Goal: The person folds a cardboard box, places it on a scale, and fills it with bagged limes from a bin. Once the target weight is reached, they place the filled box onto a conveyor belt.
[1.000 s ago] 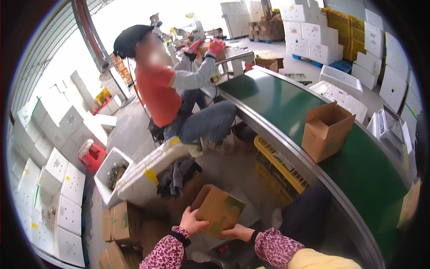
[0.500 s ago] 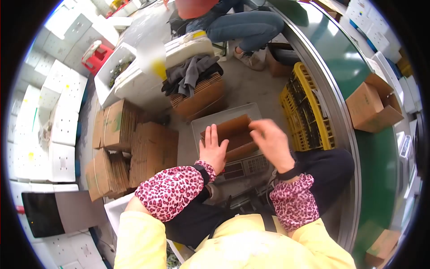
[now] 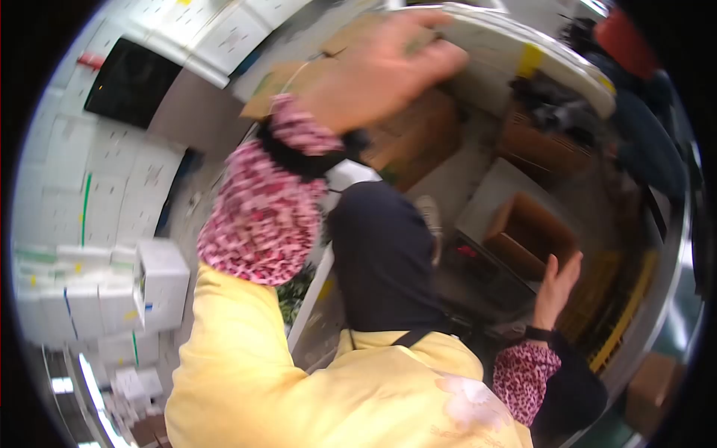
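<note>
Sitting open-topped on the grey scale platform [image 3: 502,196], the brown cardboard box [image 3: 532,233] lies low at the right of the view; its inside is in shadow and nothing can be made out in it. Above and left of it, folded flat cartons [image 3: 407,138] lie stacked on the floor, and a white foam lid [image 3: 523,56] with a yellow tape strip lies across the top of the scene.

The right hand [image 3: 556,287] is open, fingers spread and pointing up, just beside the near edge of the cardboard box; whether it touches the box cannot be told. The left hand [image 3: 381,71] is raised high, blurred, its fingers loosely extended over the flat cartons and close to the foam lid, holding nothing that can be seen.

Half a second ago both hands were pressed around the box on the scale, with the view looking straight down past the yellow crate. Now the view has swung leftwards, the left hand has lifted away from the box towards the cartons, and the right hand has stayed by the box.
</note>
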Action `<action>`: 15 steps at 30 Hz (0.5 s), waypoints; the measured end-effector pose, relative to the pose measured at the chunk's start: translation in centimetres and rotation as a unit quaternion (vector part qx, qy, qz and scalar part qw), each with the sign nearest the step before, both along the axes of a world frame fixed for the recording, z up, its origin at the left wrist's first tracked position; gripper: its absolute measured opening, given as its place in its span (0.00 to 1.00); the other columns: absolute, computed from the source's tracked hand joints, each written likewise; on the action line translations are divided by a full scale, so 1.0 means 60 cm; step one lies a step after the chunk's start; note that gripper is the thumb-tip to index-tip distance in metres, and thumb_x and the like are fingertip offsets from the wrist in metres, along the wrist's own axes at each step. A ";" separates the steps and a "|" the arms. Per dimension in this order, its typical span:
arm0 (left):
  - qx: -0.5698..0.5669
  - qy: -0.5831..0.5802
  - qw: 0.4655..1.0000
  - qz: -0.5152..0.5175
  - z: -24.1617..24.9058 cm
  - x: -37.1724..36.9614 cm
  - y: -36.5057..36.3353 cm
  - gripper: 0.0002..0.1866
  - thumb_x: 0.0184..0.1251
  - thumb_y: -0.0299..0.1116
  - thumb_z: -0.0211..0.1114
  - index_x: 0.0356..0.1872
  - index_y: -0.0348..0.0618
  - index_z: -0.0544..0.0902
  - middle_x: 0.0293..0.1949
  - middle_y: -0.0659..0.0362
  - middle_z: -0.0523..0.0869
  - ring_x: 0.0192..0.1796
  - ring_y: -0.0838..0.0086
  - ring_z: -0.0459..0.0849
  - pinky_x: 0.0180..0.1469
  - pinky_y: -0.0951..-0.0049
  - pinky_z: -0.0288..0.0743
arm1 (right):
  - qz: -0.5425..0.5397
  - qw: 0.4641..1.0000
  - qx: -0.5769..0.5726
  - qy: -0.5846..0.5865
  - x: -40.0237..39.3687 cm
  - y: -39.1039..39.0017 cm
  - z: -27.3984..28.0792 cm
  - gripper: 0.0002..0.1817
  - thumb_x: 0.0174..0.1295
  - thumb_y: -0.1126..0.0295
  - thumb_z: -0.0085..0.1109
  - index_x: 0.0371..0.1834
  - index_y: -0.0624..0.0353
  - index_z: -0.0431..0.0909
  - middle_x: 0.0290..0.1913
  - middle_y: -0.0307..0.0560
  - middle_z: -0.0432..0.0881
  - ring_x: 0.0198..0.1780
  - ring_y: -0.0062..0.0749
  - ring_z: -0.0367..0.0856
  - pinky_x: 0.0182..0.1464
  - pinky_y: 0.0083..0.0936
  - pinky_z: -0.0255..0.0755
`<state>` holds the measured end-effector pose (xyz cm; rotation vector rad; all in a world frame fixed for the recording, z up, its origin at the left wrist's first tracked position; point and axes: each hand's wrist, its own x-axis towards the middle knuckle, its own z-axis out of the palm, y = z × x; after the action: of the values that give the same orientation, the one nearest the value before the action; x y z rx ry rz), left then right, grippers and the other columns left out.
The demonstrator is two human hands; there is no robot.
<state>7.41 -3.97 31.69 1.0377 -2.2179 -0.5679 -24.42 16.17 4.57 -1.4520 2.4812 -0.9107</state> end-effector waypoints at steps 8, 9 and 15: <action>0.326 -0.049 0.844 0.422 -0.311 0.467 0.233 0.31 0.62 0.44 0.63 0.62 0.36 0.66 0.62 0.47 0.70 0.66 0.60 0.66 0.65 0.64 0.60 | -0.005 1.000 0.025 -0.016 -0.005 0.015 -0.015 0.37 0.68 0.49 0.44 0.71 0.62 0.49 0.69 0.63 0.54 0.70 0.52 0.51 0.69 0.37 0.50; 0.368 -0.126 0.823 0.414 -0.414 0.521 0.274 0.37 0.57 0.49 0.65 0.63 0.37 0.66 0.62 0.43 0.69 0.66 0.57 0.66 0.65 0.62 0.61 | 0.003 0.999 0.031 -0.019 -0.008 0.014 -0.009 0.37 0.68 0.48 0.43 0.71 0.64 0.49 0.69 0.63 0.54 0.71 0.52 0.50 0.70 0.37 0.48; 0.442 -0.390 0.767 0.254 -0.560 0.435 0.392 0.59 0.39 0.60 0.72 0.72 0.60 0.45 0.72 0.44 0.43 0.73 0.46 0.45 0.67 0.43 0.50 | 0.038 0.997 0.069 0.012 -0.024 0.026 0.002 0.37 0.69 0.49 0.43 0.71 0.64 0.47 0.70 0.63 0.54 0.70 0.51 0.52 0.70 0.36 0.47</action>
<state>33.50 19.58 -1.89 2.6784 -2.0746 -1.1060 -25.83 17.71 4.68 -1.5084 2.4315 -0.6969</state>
